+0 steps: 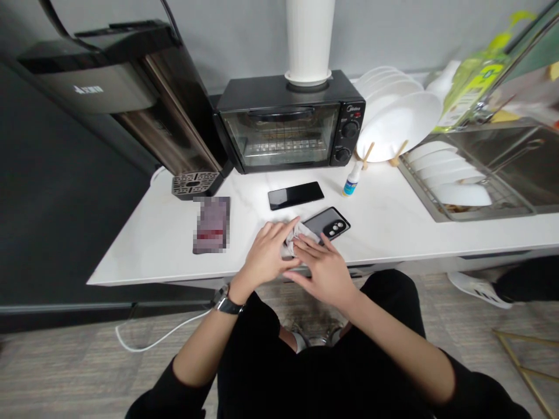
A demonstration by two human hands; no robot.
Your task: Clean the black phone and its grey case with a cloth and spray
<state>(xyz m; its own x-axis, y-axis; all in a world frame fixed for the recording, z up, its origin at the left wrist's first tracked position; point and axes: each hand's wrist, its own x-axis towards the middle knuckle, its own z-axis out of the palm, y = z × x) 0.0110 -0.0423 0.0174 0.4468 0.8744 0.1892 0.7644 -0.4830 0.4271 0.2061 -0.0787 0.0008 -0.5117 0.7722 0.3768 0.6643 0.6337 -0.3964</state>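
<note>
A dark phone (328, 223) lies camera side up near the front edge of the white counter (166, 233). Both my hands meet over its near end around a small crumpled white cloth (298, 235). My left hand (267, 255), with a watch on the wrist, pinches the cloth from the left. My right hand (322, 266) has its fingers on the cloth from the right and rests on the phone. A second black phone (296, 195) lies face up just behind. A small white bottle with a blue label (351, 180) stands to its right.
A black toaster oven (290, 122) stands at the back with a white cylinder (309, 41) on top. A dark water dispenser (131, 99) is at left, white plates (402, 125) and a sink with a dish rack (467, 174) at right. A blurred flat item (212, 224) lies left.
</note>
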